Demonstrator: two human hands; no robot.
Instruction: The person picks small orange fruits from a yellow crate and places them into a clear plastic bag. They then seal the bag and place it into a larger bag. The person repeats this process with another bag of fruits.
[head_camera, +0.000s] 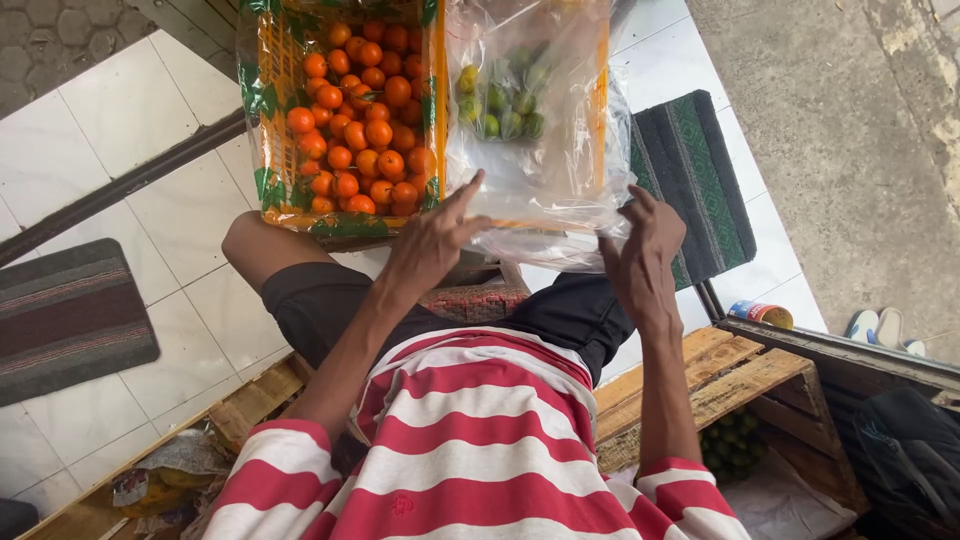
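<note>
While both hands are raised in front of the striped shirt (480, 440), a clear plastic bag (540, 170) is held between them by its near, open edge. The left hand (432, 245) is set at the bag's left corner, its fingers partly spread and the index finger stretched upward along the plastic; whether the film is actually pinched under the thumb cannot be told. The right hand (645, 250) is placed at the bag's right corner, its grip curled with the fingertips pressed onto the crumpled plastic. The bag is thus stretched from one hand to the other and extends away from the person, over the far side of the knees. A small cluster of green limes (505, 105) is seen through the film at the bag's far end, well apart from both hands. Just beside the bag, to the left, an orange plastic crate (268, 120) is filled with small orange citrus fruits (362, 120). A white tiled floor (150, 200) lies beneath, with a dark green mat (700, 190) to the right and a wooden crate (730, 370) near the right elbow.
</note>
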